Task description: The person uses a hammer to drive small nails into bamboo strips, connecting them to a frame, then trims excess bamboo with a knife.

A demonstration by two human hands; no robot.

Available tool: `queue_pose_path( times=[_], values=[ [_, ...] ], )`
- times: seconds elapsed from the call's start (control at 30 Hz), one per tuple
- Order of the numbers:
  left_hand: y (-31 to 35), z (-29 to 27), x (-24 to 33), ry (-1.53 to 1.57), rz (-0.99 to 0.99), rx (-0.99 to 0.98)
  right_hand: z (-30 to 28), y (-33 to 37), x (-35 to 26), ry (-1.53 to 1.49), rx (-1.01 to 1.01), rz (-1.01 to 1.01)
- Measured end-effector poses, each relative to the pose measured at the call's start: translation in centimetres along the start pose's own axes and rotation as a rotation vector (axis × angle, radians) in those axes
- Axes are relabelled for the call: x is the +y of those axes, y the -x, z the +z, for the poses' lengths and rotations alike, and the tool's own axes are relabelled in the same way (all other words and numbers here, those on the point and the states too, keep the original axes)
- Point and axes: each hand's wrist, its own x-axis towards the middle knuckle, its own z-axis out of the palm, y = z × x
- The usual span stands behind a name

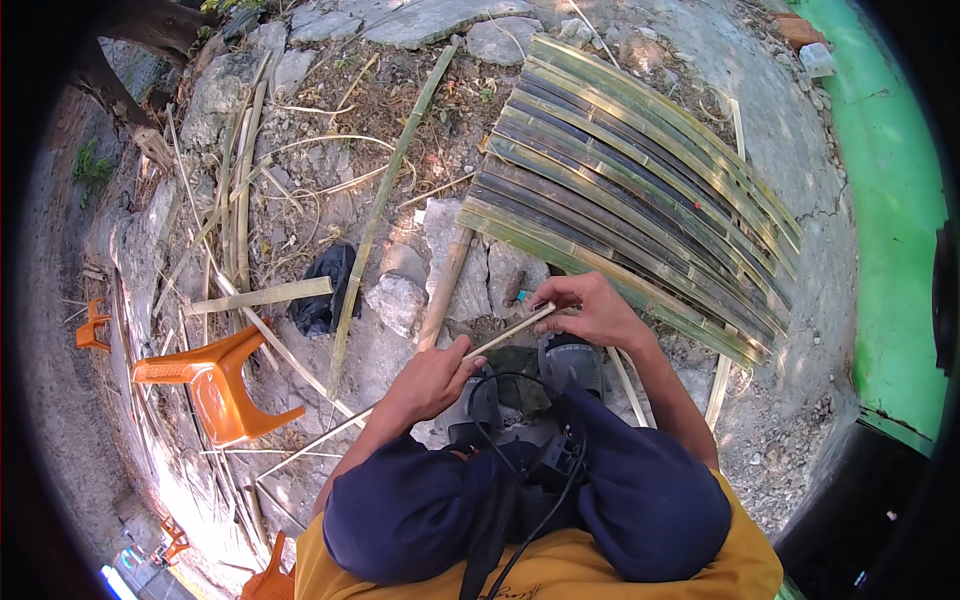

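Note:
My left hand is closed around a thin, pale bamboo strip, which runs on past the left forearm toward the lower left. The thumb and fingers of my right hand pinch the strip's upper right end. Something small and dark shows at those fingertips; I cannot make out what it is. Just beyond my left hand lies a brown round pole, its near end meeting the hand's outline. Whether they touch, I cannot tell. A small teal-tipped object is on the ground close to my right fingers.
Ahead to the right lies a panel of split bamboo slats on crosspieces. A long green slat, a black plastic bag and a tipped orange plastic stool lie leftward. Rocks sit ahead; a green wall bounds the right.

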Motion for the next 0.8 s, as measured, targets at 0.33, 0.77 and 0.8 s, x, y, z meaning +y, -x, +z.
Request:
queue_pose_path(
  times=[0.33,0.77,0.8],
  values=[
    [0.6,-0.1,0.5,0.0,0.107,0.061,-1.3,0.8,-1.3,-0.286,-0.076,0.002],
    [0.7,-0.5,0.8,-0.014,0.099,0.016,-1.3,0.9,-0.5,-0.313,-0.114,-0.009],
    [0.7,-0.3,0.7,-0.019,0.116,0.032,-1.3,0.9,-0.4,-0.288,-0.107,-0.02]
  ],
)
